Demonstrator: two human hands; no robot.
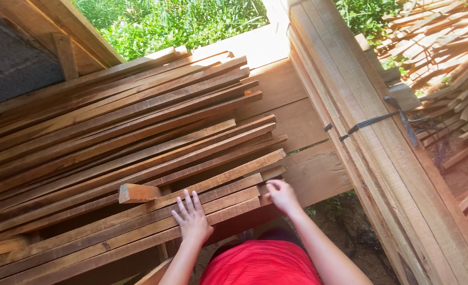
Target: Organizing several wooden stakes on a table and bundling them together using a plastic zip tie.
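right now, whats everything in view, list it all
wood slats: many, reddish brown, stacked across the middle and left
short offcut: one, light brown, on the stack near the left hand
bundled planks: one bundle, pale brown, tied with a black strap, right
loose slats: a heap, pale, top right
greenery: green, top
red shirt: one, bottom
left hand: flat on the front slats
right hand: on the slat ends

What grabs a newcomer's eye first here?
The big pile of long wooden slats filling the left and centre, lying slantwise. At its near edge the left hand lies flat on the slats, fingers spread, while the right hand grips the slat ends. On the right stands a bundle of planks tied with a dark strap.
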